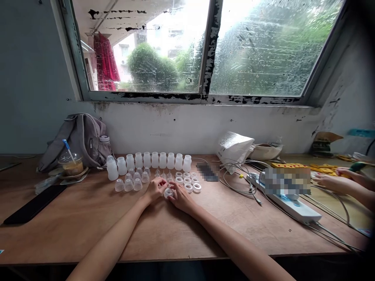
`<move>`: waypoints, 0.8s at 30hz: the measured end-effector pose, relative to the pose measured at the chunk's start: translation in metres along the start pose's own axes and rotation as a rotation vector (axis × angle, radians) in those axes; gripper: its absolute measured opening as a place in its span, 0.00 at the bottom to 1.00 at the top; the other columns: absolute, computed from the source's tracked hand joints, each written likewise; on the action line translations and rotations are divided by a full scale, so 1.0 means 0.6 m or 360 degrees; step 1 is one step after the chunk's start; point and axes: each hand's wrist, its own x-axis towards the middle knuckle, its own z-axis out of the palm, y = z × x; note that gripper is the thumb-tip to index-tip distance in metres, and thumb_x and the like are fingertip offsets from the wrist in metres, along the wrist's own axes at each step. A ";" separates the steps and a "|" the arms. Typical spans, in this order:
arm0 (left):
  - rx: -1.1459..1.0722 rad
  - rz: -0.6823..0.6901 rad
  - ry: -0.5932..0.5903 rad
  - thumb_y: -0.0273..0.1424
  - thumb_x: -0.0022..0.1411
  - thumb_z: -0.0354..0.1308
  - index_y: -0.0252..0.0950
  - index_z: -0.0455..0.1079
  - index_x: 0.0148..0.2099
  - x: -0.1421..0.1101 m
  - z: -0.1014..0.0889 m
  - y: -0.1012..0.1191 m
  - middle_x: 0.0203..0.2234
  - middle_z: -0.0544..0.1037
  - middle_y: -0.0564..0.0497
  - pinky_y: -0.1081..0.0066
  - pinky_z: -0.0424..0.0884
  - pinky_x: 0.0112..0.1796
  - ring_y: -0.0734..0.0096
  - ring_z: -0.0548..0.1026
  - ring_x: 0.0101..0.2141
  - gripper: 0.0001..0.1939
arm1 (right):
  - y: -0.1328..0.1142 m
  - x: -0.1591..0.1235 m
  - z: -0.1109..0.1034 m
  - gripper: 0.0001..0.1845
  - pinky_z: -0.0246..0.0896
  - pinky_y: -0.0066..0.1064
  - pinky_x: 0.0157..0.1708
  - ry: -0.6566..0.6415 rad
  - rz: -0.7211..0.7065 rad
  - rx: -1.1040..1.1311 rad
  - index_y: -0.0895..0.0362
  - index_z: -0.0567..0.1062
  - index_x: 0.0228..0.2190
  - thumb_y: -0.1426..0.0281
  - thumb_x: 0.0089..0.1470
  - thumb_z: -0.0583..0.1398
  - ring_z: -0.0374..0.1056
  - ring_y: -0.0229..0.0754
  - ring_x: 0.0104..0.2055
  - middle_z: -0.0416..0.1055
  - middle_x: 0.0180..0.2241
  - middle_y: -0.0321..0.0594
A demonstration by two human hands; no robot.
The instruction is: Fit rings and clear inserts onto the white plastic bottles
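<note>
My left hand [156, 189] and my right hand [181, 197] meet on the wooden table [88, 222], both pinched on one small clear plastic ring cap [168, 192]. Just behind them lies a cluster of white ring caps [189, 182]. To the left stand several clear dome caps [129, 182]. A row of small white bottles [149, 160] lines the back.
A grey bag [79, 140] and a drink cup with a straw [70, 164] sit at the back left, a black phone [33, 205] at the left edge. A white power strip [288, 203] with cables lies right. Another person's hands [336, 180] work at the far right.
</note>
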 end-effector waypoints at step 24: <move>-0.0687 -0.0403 -0.0155 0.41 0.59 0.40 0.36 0.64 0.41 -0.007 0.024 0.027 0.21 0.71 0.53 0.76 0.66 0.21 0.75 0.70 0.19 0.18 | 0.015 0.019 0.004 0.06 0.54 0.25 0.23 0.0361 0.0287 0.0099 0.56 0.65 0.29 0.72 0.45 0.51 0.60 0.36 0.22 0.65 0.21 0.34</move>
